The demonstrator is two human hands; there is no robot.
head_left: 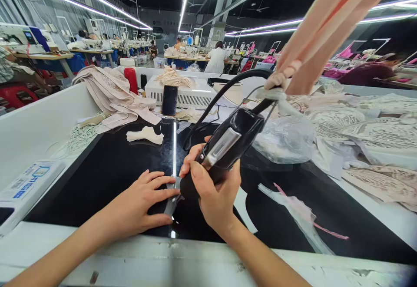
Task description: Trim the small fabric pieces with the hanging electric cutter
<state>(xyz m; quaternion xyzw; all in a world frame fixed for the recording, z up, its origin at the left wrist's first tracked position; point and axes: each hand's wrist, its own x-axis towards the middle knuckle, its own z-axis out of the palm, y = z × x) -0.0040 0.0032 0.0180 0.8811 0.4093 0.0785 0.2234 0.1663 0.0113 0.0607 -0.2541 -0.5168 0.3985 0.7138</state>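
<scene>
My right hand (216,193) is wrapped round a black corded hand tool (244,126) with a silver plate or lever along its upper side. The tool is tilted, its lower end down at the dark work surface, and its tip is hidden from me. A peach fabric strip (325,31) is tied to its cord end and runs up out of view. My left hand (143,200) lies with fingers stretched, fingertips on a small greyish translucent strip (170,206) close to the tool's lower end. Both touch down on the glossy black panel (107,183).
A cream fabric scrap (145,135), a phone (170,100) and a vented white box (195,91) lie ahead. Beige pieces (110,91) are heaped left, lace pieces (374,122) right. Sheer pink-white scraps (296,211) and a plastic bag (286,137) sit right. People sew beyond.
</scene>
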